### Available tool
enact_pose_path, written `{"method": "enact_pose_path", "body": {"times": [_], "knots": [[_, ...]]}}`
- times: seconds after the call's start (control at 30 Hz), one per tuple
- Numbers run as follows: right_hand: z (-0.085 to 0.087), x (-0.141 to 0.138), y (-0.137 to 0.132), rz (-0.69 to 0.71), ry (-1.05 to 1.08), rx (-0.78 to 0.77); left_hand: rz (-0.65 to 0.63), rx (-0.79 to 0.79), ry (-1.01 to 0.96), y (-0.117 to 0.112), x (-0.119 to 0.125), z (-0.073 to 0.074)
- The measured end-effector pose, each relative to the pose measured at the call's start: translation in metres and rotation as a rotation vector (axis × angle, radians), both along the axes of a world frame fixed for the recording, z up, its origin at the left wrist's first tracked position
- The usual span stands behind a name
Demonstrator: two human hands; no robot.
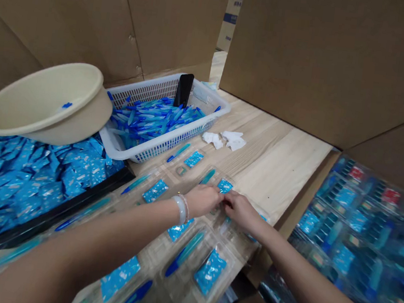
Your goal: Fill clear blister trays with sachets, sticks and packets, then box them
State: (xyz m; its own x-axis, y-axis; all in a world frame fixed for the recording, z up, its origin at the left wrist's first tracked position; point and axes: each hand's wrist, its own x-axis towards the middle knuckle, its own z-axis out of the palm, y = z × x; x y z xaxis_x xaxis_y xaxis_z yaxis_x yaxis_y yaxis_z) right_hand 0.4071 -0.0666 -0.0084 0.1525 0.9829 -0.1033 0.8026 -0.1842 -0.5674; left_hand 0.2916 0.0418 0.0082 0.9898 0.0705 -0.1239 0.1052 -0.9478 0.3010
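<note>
I'm looking down on a pale wooden worktop [277, 165] walled in by cardboard cartons [332, 64]. Back left corner: a white plastic basket [156, 136] of blue moulded pieces, a black phone [184, 90] upright inside, and a tan basin [43, 99] tilted against its side. Along the front edge lie clear blister trays [189, 262]. Left hand [202, 200] and right hand [241, 212] meet over one, fingers [219, 196] narrow beside a blue sachet [225, 185]. Gripping it? I cannot tell.
</note>
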Motion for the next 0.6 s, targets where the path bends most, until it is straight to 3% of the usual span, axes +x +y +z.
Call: {"method": "enact_pose_path", "body": {"times": [0.1,0.2,0.4,0.6], "knots": [[0.001,-0.002,0.0,0.003,-0.007,-0.005,0.138,-0.095,0.008,0.002,-0.008,0.006],[0.003,-0.007,0.002,-0.039,-0.084,-0.059,0.184,-0.166,-0.027,0.005,-0.021,0.01],[0.007,-0.021,0.009,-0.072,-0.301,-0.182,-0.004,-0.08,-0.082,-0.003,-0.048,0.006],[0.006,-0.024,0.012,-0.055,-0.344,-0.199,0.016,0.035,-0.084,-0.018,-0.053,0.001]]}}
